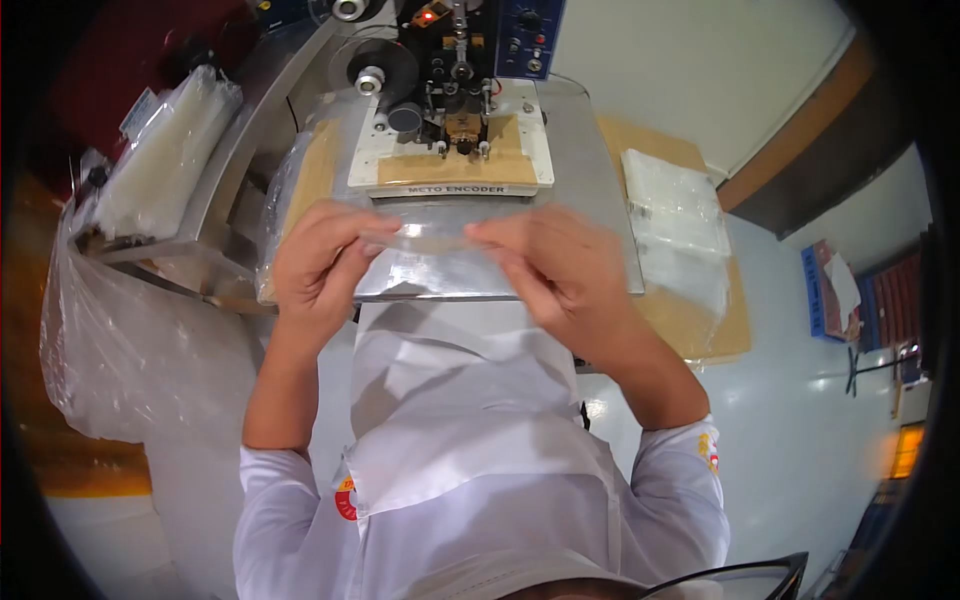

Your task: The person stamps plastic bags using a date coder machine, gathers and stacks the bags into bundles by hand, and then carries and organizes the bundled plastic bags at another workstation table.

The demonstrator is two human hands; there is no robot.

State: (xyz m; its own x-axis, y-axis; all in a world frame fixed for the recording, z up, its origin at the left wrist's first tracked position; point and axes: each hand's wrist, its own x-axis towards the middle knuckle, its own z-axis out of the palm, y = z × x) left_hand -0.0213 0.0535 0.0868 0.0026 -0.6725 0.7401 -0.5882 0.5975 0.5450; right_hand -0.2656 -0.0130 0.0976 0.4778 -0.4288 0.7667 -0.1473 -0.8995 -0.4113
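Note:
A clear plastic bag or film [425, 243] stretches between my two hands, blurred by motion, so its exact shape is hard to make out. Its left end is pinched by my left hand [330, 255], fingers closed. My right hand [560, 265] pinches the other end with thumb and fingertips. Both hands are raised above the front of the metal table [430, 280]. Just beyond them stands a coding machine [460, 135] marked METO ENCODER, with tan tape on its white base and a red light lit on top.
On the right, flat clear bags [680, 215] lie on a cardboard sheet [740, 325]. To the left, a stack of clear bags [170, 160] rests on a metal stand [200, 270], and a large plastic sack [110, 330] hangs below. A blue box [828, 290] is farther right.

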